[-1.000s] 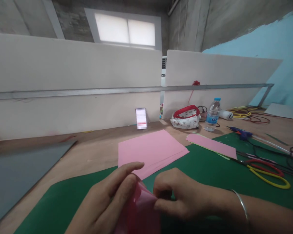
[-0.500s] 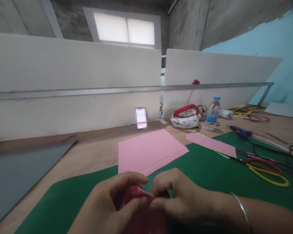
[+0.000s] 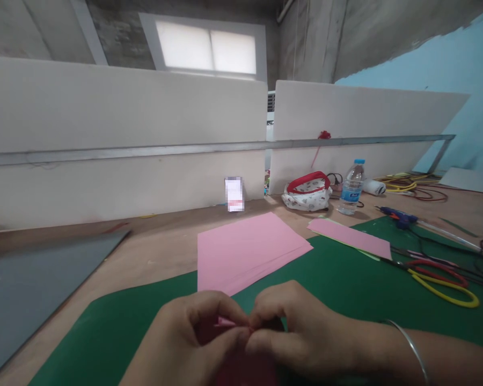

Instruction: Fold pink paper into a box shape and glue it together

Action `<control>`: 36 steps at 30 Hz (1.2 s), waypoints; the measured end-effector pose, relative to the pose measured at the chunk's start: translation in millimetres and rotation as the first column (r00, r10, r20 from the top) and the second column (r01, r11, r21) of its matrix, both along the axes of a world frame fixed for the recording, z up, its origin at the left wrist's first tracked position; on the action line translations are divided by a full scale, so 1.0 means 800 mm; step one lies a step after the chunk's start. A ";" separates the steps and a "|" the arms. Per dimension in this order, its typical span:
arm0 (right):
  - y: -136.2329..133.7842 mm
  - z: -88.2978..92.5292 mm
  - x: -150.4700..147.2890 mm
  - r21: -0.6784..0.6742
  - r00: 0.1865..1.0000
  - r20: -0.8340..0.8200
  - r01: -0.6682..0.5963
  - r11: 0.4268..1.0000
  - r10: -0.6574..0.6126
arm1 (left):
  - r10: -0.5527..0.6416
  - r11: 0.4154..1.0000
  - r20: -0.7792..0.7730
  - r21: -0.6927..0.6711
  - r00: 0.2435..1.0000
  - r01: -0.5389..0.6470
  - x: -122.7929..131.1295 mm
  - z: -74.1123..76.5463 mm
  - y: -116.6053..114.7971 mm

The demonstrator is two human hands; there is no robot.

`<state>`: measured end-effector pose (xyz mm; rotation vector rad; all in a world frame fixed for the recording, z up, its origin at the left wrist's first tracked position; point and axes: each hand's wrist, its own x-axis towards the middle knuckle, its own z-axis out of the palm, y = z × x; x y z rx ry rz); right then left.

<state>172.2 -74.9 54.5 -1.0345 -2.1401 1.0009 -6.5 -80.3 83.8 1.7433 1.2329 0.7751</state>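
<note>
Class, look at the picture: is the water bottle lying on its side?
No, the water bottle stands upright on the table, right of the red-trimmed pouch.

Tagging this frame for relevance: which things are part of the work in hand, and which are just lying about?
In hand: left hand and right hand, both pinching the small pink paper piece; green mat under them.

Lying about: pink sheets, pink strip, scissors, glue gun, water bottle, pouch.
</note>
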 end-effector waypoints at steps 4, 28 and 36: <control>0.000 -0.002 0.000 0.015 1.000 -0.013 0.000 1.000 0.000 | 0.024 0.998 0.003 -0.062 1.000 -0.024 0.003 -0.002 0.001; 0.039 -0.008 0.004 -0.179 0.946 -0.241 0.176 0.968 -0.217 | 0.266 0.959 0.116 0.063 0.957 -0.275 -0.021 -0.029 0.044; 0.035 -0.012 -0.002 -0.294 0.955 -0.277 0.021 0.956 -0.107 | 0.014 0.973 -0.209 0.226 0.978 0.035 -0.015 -0.070 0.032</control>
